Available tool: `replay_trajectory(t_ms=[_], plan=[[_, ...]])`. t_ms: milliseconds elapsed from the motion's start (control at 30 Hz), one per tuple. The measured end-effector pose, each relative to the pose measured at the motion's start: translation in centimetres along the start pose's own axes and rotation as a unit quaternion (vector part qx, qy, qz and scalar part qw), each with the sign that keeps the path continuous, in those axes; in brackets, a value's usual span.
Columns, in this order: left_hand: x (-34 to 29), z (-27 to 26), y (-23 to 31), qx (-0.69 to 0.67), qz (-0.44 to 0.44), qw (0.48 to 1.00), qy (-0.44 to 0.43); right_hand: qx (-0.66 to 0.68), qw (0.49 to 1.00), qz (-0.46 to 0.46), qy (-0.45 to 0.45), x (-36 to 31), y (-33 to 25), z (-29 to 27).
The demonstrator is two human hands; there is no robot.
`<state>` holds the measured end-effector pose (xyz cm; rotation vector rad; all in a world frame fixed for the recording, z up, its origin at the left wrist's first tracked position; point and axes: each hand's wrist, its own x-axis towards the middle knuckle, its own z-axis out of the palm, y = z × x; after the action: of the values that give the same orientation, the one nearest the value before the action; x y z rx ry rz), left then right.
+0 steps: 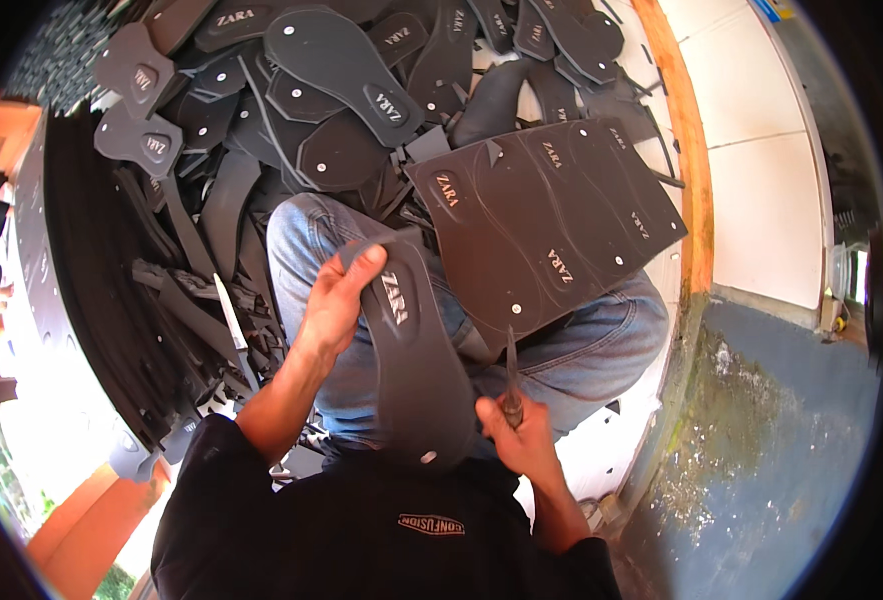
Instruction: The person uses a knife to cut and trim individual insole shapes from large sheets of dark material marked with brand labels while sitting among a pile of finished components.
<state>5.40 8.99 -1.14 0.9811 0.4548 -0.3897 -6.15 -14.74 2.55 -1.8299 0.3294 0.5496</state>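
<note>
My left hand (343, 292) grips the heel end of a dark grey shoe sole (419, 370), thumb on top near its printed label. The sole lies lengthwise before my torso, its wide end toward me, with a small pale hole there. My right hand (523, 432) is closed round the handle of a narrow-bladed knife (512, 370), blade pointing away from me. Beyond the blade tip, a dark sheet (551, 225) with several sole outlines pressed into it rests over my right leg. The fingers under the sole are hidden.
Cut soles (336, 60) and dark offcuts lie heaped beyond my crossed legs. A second knife (231, 315), light-bladed, stands among scraps at my left, near a tall stack of dark sheets (91, 260). An orange wooden strip (696, 180) borders white tiles (756, 150) on the right.
</note>
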Motion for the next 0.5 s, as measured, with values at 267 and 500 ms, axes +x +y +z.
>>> replay_trajectory(t_ms=[267,500], plan=[[-1.6,2.9,-0.8,0.03,-0.068,0.989,-0.13,-0.202,0.972,-0.078,0.087,2.2,0.2,-1.0],[-1.9,4.8,0.1,0.09,-0.09,0.973,-0.191,-0.227,0.971,-0.054,0.058,3.0,-0.9,-1.9]])
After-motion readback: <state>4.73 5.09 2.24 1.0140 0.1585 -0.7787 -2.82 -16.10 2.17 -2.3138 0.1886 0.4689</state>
